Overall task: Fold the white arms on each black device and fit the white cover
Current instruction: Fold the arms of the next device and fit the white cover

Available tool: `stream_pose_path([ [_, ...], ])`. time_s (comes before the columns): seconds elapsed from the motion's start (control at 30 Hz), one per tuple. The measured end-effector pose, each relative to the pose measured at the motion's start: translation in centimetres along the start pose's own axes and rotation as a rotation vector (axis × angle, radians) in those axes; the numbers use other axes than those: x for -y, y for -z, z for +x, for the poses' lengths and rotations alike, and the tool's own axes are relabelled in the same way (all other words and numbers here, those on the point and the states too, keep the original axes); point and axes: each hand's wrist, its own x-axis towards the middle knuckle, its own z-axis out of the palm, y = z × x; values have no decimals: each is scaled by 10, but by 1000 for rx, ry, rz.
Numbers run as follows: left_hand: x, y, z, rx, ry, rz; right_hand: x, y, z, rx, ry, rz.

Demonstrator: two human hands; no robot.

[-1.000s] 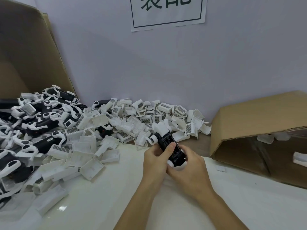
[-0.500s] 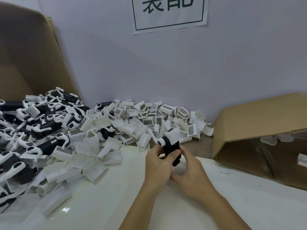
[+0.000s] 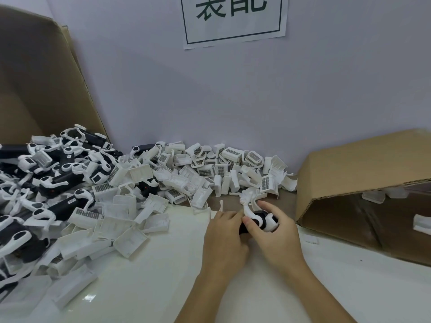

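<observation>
Both my hands hold one black device [image 3: 263,220] with white arms, low over the white table [image 3: 149,287], right of centre. My left hand [image 3: 225,238] grips its black body from the left. My right hand [image 3: 276,236] curls round the white end, thumb on the joint. One white arm [image 3: 247,209] sticks up and back from the device. A heap of white covers [image 3: 186,173] lies behind and to the left. More black devices with unfolded white arms [image 3: 58,183] are piled at the far left.
A cardboard box on its side [image 3: 363,173] opens toward me at the right, with a few white parts inside. A tall cardboard flap [image 3: 35,85] stands at the back left. A paper sign [image 3: 233,17] hangs on the wall.
The device was held upright with its white head on top; now it lies lower and tipped toward the right. Both hands moved down and slightly right with it.
</observation>
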Motion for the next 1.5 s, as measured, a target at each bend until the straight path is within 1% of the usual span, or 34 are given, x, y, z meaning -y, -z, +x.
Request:
stream_pose_path([
  [0.1, 0, 1, 0, 35, 1, 25, -2, 1, 1, -2, -39, 86],
  [0.23, -1, 2, 1, 30, 0, 27, -1, 3, 2, 23, -84, 218],
  [0.33, -1, 1, -1, 11, -25, 56, 1, 2, 1, 31, -89, 217],
  [0.4, 1, 1, -1, -30, -26, 63, 2, -1, 0, 90, -90, 220],
  [0.43, 0, 2, -2, -58, 1, 41, 3, -2, -2, 135, -93, 219],
  [0.47, -1, 3, -1, -86, 65, -34, 4, -3, -4, 173, -98, 215],
  [0.53, -3, 8, 5, -160, 249, -337, 6, -4, -6, 188, -102, 229],
  [0.6, -5, 13, 11, -275, 420, -640, 7, -3, -7, 146, -118, 266],
  [0.7, -8, 19, 17, -354, 651, -908, 7, -2, -6, 96, -131, 271],
  [0.77, -7, 22, 18, -359, 821, -1122, 6, -2, -6, 78, -138, 263],
  [0.83, -5, 26, 19, -276, 915, -1363, 5, -2, -4, 62, -146, 251],
  [0.87, -4, 27, 19, -216, 911, -1431, 5, -2, -4, 55, -150, 249],
  [0.9, -3, 28, 20, -172, 897, -1443, 5, -2, -3, 49, -153, 252],
  [0.97, -3, 29, 22, -133, 857, -1407, 4, -3, -1, 38, -171, 263],
  [1.03, -3, 29, 23, -139, 847, -1448, 4, -2, -1, 43, -197, 279],
  [1.1, -1, 29, 21, -159, 856, -1606, 6, -1, -1, 71, -211, 294],
  [1.13, -1, 29, 21, -176, 864, -1671, 7, -1, -1, 95, -213, 291],
  [1.2, 1, 29, 21, -193, 866, -1703, 8, 0, -1, 170, -215, 254],
  [1.3, 1, 25, 20, -172, 818, -1621, 10, -1, -2, 340, -181, 165],
  [1.37, -1, 25, 18, -134, 789, -1533, 14, -1, -3, 423, -140, 154],
  [1.43, -4, 25, 17, -99, 763, -1450, 16, -1, -4, 465, -110, 182],
  [1.5, -4, 23, 17, -92, 740, -1387, 18, -1, -5, 474, -122, 179],
])
